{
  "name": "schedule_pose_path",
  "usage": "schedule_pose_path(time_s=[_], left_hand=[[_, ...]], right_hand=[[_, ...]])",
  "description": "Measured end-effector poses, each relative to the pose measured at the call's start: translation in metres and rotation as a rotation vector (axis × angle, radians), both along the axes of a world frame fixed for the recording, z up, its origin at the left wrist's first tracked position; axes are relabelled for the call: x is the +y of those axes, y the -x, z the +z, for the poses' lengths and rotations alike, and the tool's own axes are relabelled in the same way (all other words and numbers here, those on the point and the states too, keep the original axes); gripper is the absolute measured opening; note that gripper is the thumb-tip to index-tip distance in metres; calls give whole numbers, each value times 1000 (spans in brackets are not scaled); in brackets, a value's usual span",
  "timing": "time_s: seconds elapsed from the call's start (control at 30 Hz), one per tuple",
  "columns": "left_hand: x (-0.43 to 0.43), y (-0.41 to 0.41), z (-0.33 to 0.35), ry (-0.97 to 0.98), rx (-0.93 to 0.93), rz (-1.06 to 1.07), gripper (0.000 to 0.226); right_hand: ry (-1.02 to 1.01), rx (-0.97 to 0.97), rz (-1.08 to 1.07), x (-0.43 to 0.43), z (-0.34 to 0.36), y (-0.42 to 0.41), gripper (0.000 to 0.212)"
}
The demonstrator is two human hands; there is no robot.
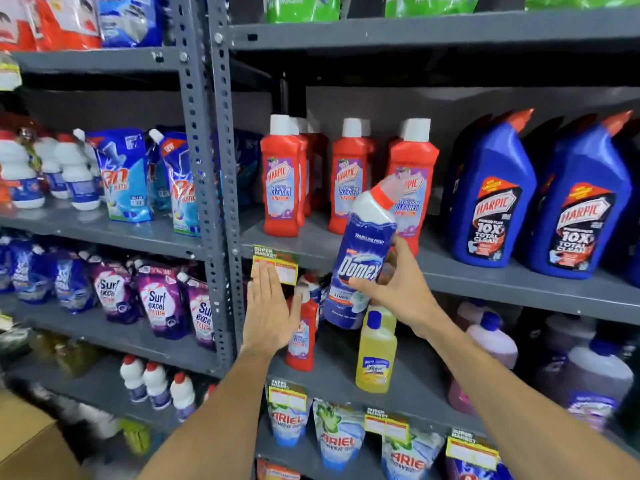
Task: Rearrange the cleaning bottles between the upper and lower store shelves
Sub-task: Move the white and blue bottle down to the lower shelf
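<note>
Right hand (398, 289) gripping a tilted blue Domex bottle (360, 268) at the upper shelf (519, 275) front edge, left hand (268, 310) flat and empty, red Harpic bottles (349, 178) upright behind, yellow bottle (376, 355) on the lower shelf (415, 386)

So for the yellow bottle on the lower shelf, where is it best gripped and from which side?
Probably around the neck just below the blue cap, from the front. The yellow bottle stands upright at the shelf's front edge, narrowing there, so fingers wrap easily. The right hand holding the Domex bottle hangs just above it, so the open left hand has the freer approach.
</note>
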State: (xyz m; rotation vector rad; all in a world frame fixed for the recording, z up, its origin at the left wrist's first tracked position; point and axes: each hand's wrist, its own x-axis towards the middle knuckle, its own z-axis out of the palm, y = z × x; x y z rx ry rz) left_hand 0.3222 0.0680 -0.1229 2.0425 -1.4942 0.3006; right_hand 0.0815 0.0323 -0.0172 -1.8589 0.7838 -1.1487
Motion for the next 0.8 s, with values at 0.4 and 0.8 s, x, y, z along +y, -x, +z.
schedule_pose_path(time_s=[0.4, 0.8], left_hand=[[2, -48, -153, -496, 25, -110, 93], [-43, -89, -221, -686, -7, -240, 76]], right_hand=[[-141, 201, -90, -20, -162, -52, 68], [-245, 192, -450, -69, -249, -116, 69]])
